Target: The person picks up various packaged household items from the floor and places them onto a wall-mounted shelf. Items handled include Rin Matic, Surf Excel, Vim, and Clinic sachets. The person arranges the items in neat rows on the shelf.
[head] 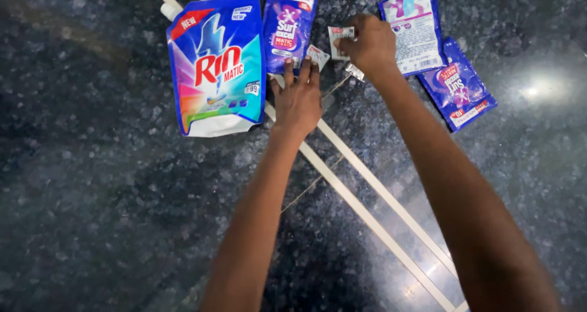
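Hands work over a dark, speckled, polished stone tabletop (92, 196), near its far edge. The left hand (298, 101) lies palm down with fingers (288, 67) spread and released, their tips touching a small torn white and red sachet scrap (318, 56) and the lower end of a narrow purple detergent sachet (288, 29). Just left of that hand lies a large blue stand-up detergent pouch with a white base (217, 64), flat on the tabletop. The right hand (371, 44) is clenched, its fingers pinching a small white and red sachet piece (340, 38), with a silvery bit of foil (355, 72) showing below the wrist. Beside that hand, toward the right edge, lie a purple sachet turned printed-back up (414, 27) and another purple sachet (460, 85), slightly overlapping. Two thin white strips (367, 193) run diagonally across the tabletop, passing under both forearms.
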